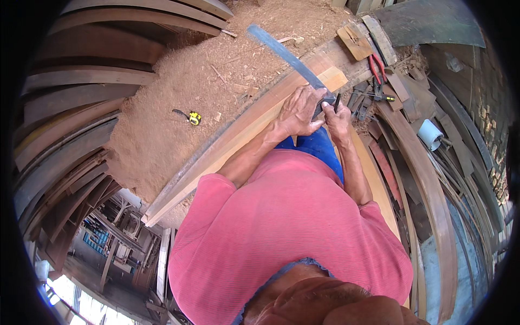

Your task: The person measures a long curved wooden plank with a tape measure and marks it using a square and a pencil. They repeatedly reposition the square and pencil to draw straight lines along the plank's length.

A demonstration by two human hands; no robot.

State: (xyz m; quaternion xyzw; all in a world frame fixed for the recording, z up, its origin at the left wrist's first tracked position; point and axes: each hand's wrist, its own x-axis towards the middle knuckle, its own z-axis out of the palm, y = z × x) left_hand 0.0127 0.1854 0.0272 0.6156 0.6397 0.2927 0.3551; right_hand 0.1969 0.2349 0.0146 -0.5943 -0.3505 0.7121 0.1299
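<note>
A try square with a long grey-blue blade (281,51) reaches out over a light wooden board (331,77). My left hand (299,111) is closed on the square by its dark stock, with the fingers over the blade's near end. Beside it, my right hand (339,122) pinches a slim dark marking pen (337,102), its end pointing up. The right thumb lies close to the stock. Both hands are close together above my blue-clad lap, and they partly hide the stock and the board's edge.
Left of the board, a yellow tape measure (194,118) lies on heaped sawdust (146,130). Red-handled pliers (377,68), a wooden block (355,41) and scrap wood are at the right. Stacked planks (70,108) line the far left; a pale blue cup (429,134) stands among offcuts.
</note>
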